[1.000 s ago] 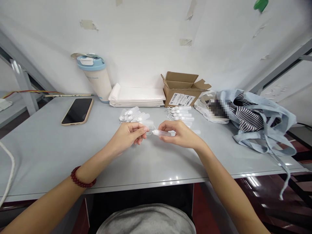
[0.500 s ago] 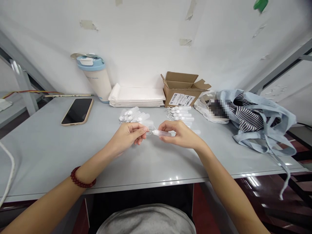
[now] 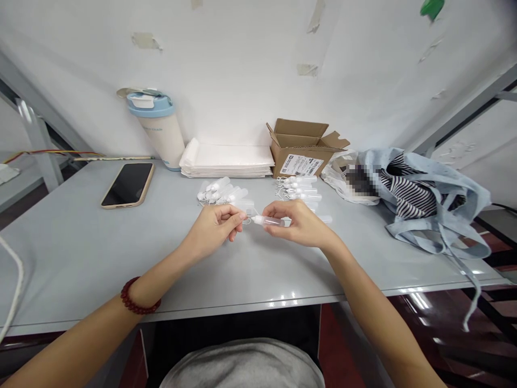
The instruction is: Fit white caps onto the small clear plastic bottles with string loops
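My right hand (image 3: 297, 222) grips a small translucent squeeze bottle (image 3: 271, 221) between thumb and fingers, its white tip turned left. Just left of that tip, my left hand (image 3: 221, 226) is closed in a pinch. What the pinch holds is too small to make out, though a thin pale loop shows beside the fingertips. Behind my left hand lies a loose pile of similar bottles (image 3: 220, 189) with white tips and loops. More bottles (image 3: 301, 186) lie side by side behind my right hand, the nearest partly hidden by it.
A phone (image 3: 128, 185) lies on the grey table (image 3: 161, 237) at left, near a blue-lidded tumbler (image 3: 161, 134). Along the wall are a stack of white envelopes (image 3: 230, 161) and an open cardboard box (image 3: 299, 148). At right sit a plastic bag (image 3: 341, 180) and a blue cloth bag (image 3: 460, 188).
My left forearm and wrist have shifted slightly to the right, with the fingertips still at the bottle's tip. My right hand and the bottle have hardly moved.
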Motion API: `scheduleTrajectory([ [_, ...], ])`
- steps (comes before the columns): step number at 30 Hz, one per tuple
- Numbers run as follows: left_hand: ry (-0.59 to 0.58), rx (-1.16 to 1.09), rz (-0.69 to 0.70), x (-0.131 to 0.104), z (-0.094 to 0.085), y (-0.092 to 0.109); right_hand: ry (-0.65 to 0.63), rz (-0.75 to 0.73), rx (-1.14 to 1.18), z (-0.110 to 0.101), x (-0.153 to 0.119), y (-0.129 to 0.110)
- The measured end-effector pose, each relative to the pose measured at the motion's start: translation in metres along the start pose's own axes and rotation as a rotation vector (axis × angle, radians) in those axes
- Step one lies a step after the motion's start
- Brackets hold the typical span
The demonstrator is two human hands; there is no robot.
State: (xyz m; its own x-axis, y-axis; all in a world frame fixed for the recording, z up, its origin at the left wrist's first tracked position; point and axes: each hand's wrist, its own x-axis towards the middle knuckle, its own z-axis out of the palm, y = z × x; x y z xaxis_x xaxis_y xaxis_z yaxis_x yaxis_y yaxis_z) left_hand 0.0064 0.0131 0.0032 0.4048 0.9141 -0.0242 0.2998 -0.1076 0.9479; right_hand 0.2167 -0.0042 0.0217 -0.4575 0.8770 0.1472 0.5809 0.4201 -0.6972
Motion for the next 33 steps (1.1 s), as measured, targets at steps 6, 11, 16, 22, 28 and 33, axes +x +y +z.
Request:
scheduleTrajectory([
  [6,0.077,0.117,0.091,-0.004,0.005,-0.002,0.031,-0.032,-0.067,0.005,0.001,0.002],
  [11,0.098,0.19,0.149,-0.004,0.007,-0.005,0.033,-0.038,-0.085,0.005,0.001,0.003],
  [16,0.084,0.134,0.105,-0.004,0.007,-0.003,0.054,-0.052,-0.105,0.008,0.001,0.003],
  [22,0.103,0.158,0.121,-0.005,0.007,-0.005,0.071,-0.066,-0.132,0.012,0.001,0.003],
  [28,0.076,0.141,0.109,-0.004,0.007,-0.006,0.08,-0.071,-0.136,0.014,0.001,0.001],
  [33,0.067,0.122,0.109,-0.005,0.006,-0.004,0.114,-0.085,-0.138,0.017,0.0,0.002],
])
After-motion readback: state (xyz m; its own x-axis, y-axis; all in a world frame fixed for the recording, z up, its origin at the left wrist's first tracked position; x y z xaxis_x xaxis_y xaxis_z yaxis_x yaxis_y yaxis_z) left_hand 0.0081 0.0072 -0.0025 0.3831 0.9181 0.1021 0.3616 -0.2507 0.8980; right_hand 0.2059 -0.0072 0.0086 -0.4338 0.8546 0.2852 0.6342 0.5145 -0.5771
